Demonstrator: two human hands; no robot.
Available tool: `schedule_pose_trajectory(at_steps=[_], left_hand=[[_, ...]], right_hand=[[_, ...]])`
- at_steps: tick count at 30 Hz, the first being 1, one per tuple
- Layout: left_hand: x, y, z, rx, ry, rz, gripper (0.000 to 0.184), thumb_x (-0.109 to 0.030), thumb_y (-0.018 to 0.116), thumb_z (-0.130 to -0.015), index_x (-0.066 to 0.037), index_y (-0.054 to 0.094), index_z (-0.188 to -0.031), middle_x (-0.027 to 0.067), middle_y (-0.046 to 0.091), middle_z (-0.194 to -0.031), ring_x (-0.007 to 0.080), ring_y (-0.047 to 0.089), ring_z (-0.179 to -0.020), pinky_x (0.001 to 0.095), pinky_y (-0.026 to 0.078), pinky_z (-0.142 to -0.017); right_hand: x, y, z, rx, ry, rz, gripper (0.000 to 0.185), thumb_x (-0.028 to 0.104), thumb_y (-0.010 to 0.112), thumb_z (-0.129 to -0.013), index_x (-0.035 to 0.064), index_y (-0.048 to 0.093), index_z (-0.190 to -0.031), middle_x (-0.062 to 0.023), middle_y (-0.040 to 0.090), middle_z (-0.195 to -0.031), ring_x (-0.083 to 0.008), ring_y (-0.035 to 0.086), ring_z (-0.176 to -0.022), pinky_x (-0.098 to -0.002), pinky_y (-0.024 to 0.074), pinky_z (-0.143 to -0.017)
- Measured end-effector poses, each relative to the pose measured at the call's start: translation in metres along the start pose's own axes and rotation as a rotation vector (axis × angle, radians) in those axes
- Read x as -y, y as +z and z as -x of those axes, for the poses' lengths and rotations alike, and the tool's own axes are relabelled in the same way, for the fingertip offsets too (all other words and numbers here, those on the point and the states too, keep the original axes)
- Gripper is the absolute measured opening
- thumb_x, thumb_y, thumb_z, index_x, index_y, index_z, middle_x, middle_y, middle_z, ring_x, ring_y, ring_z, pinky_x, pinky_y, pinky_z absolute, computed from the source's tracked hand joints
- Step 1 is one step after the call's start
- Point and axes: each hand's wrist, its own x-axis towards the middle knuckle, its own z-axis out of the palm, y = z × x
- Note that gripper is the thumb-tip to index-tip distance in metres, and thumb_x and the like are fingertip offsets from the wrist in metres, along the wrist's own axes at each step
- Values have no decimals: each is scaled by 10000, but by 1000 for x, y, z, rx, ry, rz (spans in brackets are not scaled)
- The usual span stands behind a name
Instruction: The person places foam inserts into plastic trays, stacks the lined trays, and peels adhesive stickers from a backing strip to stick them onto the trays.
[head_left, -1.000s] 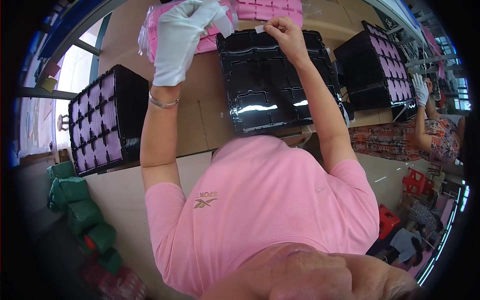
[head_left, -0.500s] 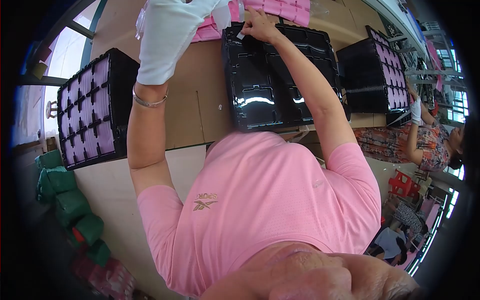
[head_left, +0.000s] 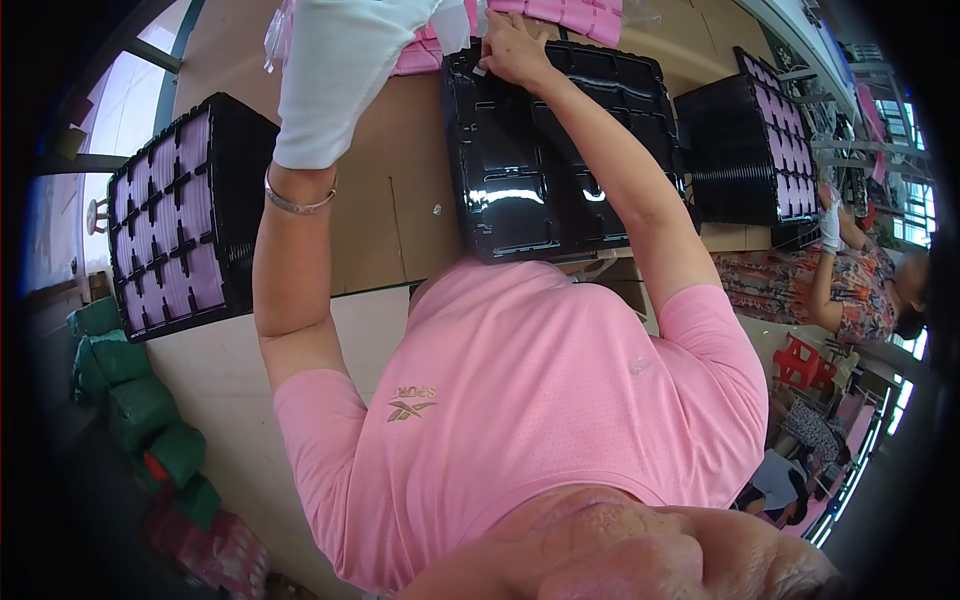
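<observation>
My left hand (head_left: 345, 75) wears a white glove and reaches up to the top edge, where its fingers run out of frame or are hidden. A pale white strip-like piece (head_left: 456, 28) hangs beside it; whether the hand holds it I cannot tell. My right hand (head_left: 515, 52), bare, is at the upper left corner of a glossy black plastic tray (head_left: 550, 150). Its fingers are closed at a small white piece (head_left: 479, 71) on that corner. Behind both hands lie pink moulded sheets (head_left: 575, 15).
Stacked black trays with pink inside stand at the left (head_left: 170, 220) and right (head_left: 735, 150) on brown cardboard (head_left: 400, 180). A co-worker (head_left: 835, 275) with a white glove works by the right stack. Green bundles (head_left: 150, 410) lie at the lower left; red stools (head_left: 803, 362) stand farther right.
My right hand has shifted slightly left over the tray corner, and less of the small white piece shows. The white strip near my left hand has moved a little right.
</observation>
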Motion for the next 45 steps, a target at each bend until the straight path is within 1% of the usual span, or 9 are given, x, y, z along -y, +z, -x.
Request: schedule_pose_trajectory(at_steps=[11, 13, 28, 30, 33, 36, 40, 43, 45], left_hand=[[1, -1, 4, -36, 124, -115, 272, -128, 599, -896, -29, 651, -649, -12, 632, -581, 12, 473, -523, 184, 379, -522], [14, -1, -1, -59, 312, -129, 262, -140, 608, -896, -32, 658, -663, -17, 629, -571, 17, 495, -522, 188, 395, -519], [11, 5, 2, 81, 38, 118, 210, -133, 598, -913, -11, 652, -750, 24, 642, -635, 44, 541, -570, 194, 400, -525], [9, 5, 2, 76, 32, 89, 205, -127, 599, -911, -6, 651, -754, 23, 644, -639, 47, 546, -578, 196, 408, -536], [12, 6, 5, 78, 59, 107, 194, -117, 602, -906, 1, 651, -760, 23, 647, -650, 53, 555, -593, 202, 426, -563], [17, 5, 2, 91, 89, 164, 181, -107, 603, -900, 6, 652, -768, 24, 651, -660, 61, 562, -602, 212, 445, -592], [10, 9, 0, 66, 60, 105, 170, -92, 603, -892, 14, 649, -767, 32, 648, -657, 70, 570, -605, 218, 456, -605], [13, 10, 0, 124, 151, 118, 170, -84, 602, -888, 18, 646, -760, 34, 645, -652, 76, 577, -606, 224, 457, -598], [11, 10, 2, 136, 142, 142, 175, -81, 599, -888, 17, 644, -751, 34, 641, -647, 77, 576, -602, 226, 456, -588]], right_hand=[[8, -1, 0, 18, 23, 23, 250, 209, 674, -769, 103, 653, -995, -69, 468, -1366, -320, 325, -1347, -734, 247, -952], [10, -9, 3, 25, 15, 36, 312, 202, 650, -785, 101, 625, -1079, -70, 505, -1328, -312, 345, -1336, -725, 254, -952], [6, -2, -3, -24, -51, 68, 295, 224, 660, -773, 73, 687, -1025, -59, 513, -1301, -297, 426, -1259, -704, 308, -908], [3, 4, -5, -33, -86, 163, 484, 230, 603, -802, 207, 519, -1279, -110, 507, -1278, -306, 508, -1177, -759, 257, -905], [3, 11, -2, -101, -94, 152, 504, 249, 619, -797, 213, 515, -1288, -107, 533, -1244, -301, 518, -1169, -742, 270, -894], [5, 0, -1, 1, -44, 36, 238, 214, 642, -794, 96, 703, -991, -48, 516, -1305, -297, 427, -1261, -713, 299, -916], [8, 0, -2, 42, -12, 56, 229, 204, 642, -784, 93, 705, -974, -47, 524, -1290, -298, 428, -1259, -717, 303, -906], [3, 13, -3, -95, -94, 192, 225, 268, 623, -786, 144, 620, -974, -47, 616, -1034, -283, 547, -1063, -655, 337, -811], [7, 11, 0, -60, -69, 67, 165, 167, 644, -767, 92, 711, -897, -46, 505, -1334, -280, 427, -1260, -690, 292, -915]])
